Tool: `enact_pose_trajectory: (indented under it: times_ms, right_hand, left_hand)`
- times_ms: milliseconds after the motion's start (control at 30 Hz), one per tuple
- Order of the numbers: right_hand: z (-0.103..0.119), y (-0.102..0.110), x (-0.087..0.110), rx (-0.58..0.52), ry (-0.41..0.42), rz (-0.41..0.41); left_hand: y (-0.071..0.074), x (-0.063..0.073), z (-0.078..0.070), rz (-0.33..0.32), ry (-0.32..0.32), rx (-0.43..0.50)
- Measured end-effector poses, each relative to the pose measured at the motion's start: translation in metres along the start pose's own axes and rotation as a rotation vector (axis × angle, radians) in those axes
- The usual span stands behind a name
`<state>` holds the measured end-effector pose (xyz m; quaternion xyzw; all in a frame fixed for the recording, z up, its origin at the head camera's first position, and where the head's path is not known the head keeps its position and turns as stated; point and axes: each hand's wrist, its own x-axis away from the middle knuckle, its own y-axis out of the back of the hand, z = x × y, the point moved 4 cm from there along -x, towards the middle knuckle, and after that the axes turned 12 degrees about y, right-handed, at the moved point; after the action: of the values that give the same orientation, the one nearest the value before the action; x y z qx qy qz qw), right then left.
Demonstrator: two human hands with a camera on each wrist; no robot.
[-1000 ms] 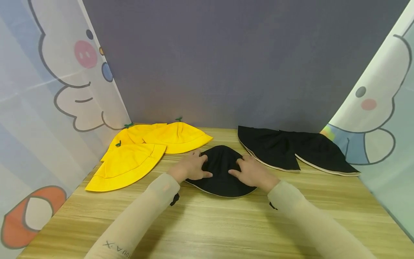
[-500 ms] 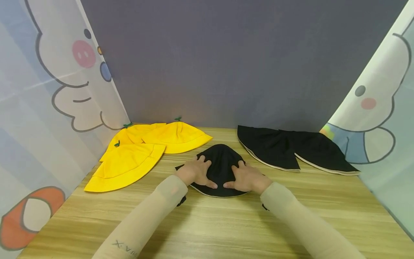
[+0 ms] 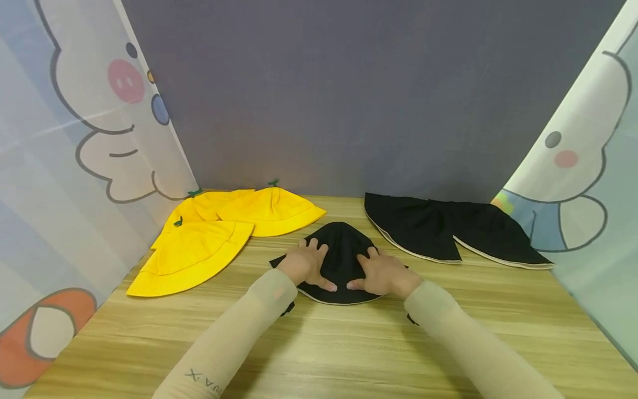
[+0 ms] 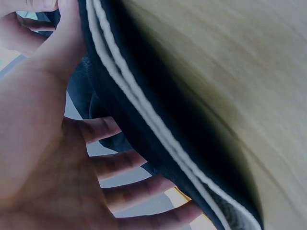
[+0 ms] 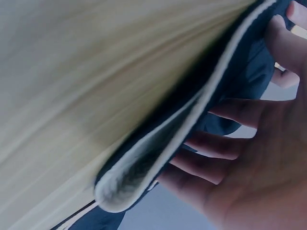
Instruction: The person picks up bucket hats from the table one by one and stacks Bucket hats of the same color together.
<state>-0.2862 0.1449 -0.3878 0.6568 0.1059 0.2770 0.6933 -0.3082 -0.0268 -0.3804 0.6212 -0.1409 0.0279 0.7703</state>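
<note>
A black bucket hat [image 3: 341, 252] with a pale-edged brim lies flattened on the wooden table [image 3: 344, 349], crown pointing away from me. My left hand [image 3: 306, 266] rests on its left side with fingers spread, and my right hand [image 3: 382, 272] rests on its right side likewise. The two thumbs lie close to each other over the brim. In the left wrist view, the straight fingers [image 4: 136, 191] touch the cloth beside the doubled brim edge [image 4: 144, 110]. The right wrist view shows the folded brim [image 5: 192, 115] with its light lining, fingers lying on the upper layer.
Several yellow hats [image 3: 191, 255] with green sprout tips lie overlapping at the back left. Two more black hats [image 3: 413, 227] lie side by side at the back right. A grey wall [image 3: 324, 100] stands behind, with printed cartoon curtains [image 3: 573, 183] on both sides.
Over the first half second both hands slid inward and toward me on the black hat, bringing the thumbs closer together. Since then they have barely moved.
</note>
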Motion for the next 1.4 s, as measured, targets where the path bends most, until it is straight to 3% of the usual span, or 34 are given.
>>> enact_pose_trajectory:
  times_ms: [433,733,1000,1400]
  right_hand:
    - [-0.007,-0.001,0.009,0.040,0.103,-0.083]
    - [-0.018,0.009,0.011,0.095,0.172,-0.204]
    - [-0.030,0.015,0.021,0.135,0.126,-0.244]
    - [-0.080,0.024,0.040,0.102,-0.042,-0.264]
  left_hand:
    - [-0.002,0.001,0.001,0.006,-0.001,-0.024]
    - [-0.002,0.000,0.000,0.033,0.006,-0.016]
    - [-0.002,-0.002,0.000,0.032,0.006,-0.019]
    - [-0.004,-0.003,0.000,0.040,-0.002,-0.038]
